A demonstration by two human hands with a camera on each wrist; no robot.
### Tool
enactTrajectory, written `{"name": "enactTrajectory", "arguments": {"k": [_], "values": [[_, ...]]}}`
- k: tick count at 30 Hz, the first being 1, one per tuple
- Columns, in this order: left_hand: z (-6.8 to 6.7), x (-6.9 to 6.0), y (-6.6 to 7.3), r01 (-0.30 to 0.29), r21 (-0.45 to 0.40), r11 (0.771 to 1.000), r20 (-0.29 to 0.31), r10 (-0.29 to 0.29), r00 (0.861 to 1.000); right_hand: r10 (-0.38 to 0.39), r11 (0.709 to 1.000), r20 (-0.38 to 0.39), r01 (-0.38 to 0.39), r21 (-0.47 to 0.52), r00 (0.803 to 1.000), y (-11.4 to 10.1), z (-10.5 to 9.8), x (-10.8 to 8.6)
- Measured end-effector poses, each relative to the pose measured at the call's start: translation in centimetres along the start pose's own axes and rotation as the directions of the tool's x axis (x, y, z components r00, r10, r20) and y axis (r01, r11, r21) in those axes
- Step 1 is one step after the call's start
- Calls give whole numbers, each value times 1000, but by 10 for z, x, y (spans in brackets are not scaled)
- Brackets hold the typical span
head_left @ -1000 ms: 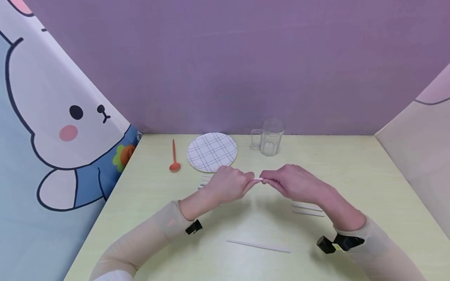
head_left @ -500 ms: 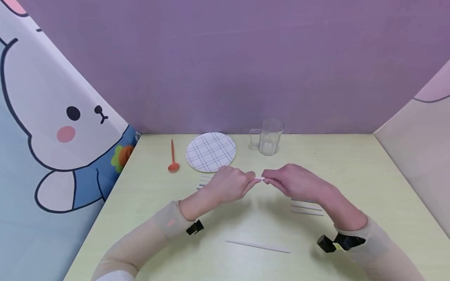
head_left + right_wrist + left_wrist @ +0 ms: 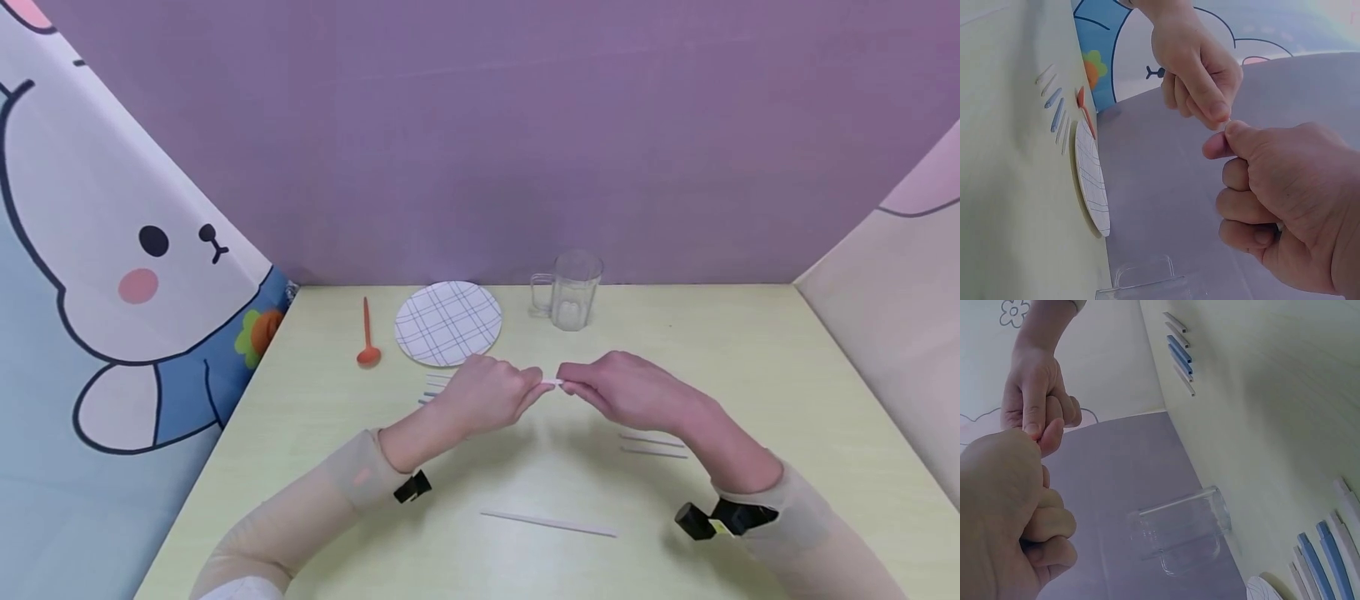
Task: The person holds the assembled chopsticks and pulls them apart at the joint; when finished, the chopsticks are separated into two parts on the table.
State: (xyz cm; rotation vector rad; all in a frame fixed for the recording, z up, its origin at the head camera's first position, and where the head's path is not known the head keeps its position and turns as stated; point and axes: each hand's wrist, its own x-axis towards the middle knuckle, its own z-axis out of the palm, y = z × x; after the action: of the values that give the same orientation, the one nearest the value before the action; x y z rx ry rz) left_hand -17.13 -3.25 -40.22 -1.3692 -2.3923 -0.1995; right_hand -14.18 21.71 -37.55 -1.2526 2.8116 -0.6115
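Note:
Above the middle of the table, my left hand [image 3: 495, 392] and right hand [image 3: 630, 392] meet almost tip to tip. Between them shows a short length of a thin white stick [image 3: 552, 382], pinched by thumb and finger on each side. The fists hide the rest of it, so I cannot tell whether it is one piece or two. Below the hands lies a longer white stick [image 3: 549, 524], slightly slanted. White and blue sticks [image 3: 1335, 550] lie in a row by my left arm, some with narrower ends. Another row of white and blue sticks [image 3: 1180, 357] is partly behind my right wrist.
A white plate with blue check lines [image 3: 448, 323] stands behind the left hand. Left of it lies an orange ladle [image 3: 368, 357]. At the back is a clear handled mug [image 3: 576, 292]. A purple backdrop [image 3: 525, 150] rises behind the table [image 3: 750, 350].
Both hands keep nearly the same pose and pinch on the white stick. The head view has shifted slightly, and less of the right row of sticks shows beside the wrist.

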Motion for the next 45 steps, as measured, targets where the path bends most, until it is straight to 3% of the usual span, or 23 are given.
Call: {"name": "enactTrajectory", "arguments": {"k": [8,15,22,27,34,38,42,45], "values": [[-1,-3,0,-29,15,999,21,28,999,-9,1000,46,8,14,999,1,-2,2],[-3,-2,0,9,-23,1000,12,-8,1000,28,1000,0,-28,10,1000,-3,0,2],[-4,-1,0,3,-19,1000,35,-2,999,23,1000,-10,-23,5,1000,-3,0,-1],[-7,3,1,35,-54,998,69,-31,997,3,997,-104,-11,-74,995,-1,1,-3],[-5,9,2,66,-72,995,145,-55,988,-63,987,-258,23,-156,964,-5,13,-1],[-4,7,-2,21,-67,998,149,-10,989,-87,992,-253,61,-108,964,-1,12,-2],[-4,6,-6,-68,-41,997,97,72,993,-123,992,-230,114,-52,965,2,9,-5],[-4,6,-6,-94,-36,995,61,96,994,-144,989,-238,137,-48,961,3,7,-5]]}}
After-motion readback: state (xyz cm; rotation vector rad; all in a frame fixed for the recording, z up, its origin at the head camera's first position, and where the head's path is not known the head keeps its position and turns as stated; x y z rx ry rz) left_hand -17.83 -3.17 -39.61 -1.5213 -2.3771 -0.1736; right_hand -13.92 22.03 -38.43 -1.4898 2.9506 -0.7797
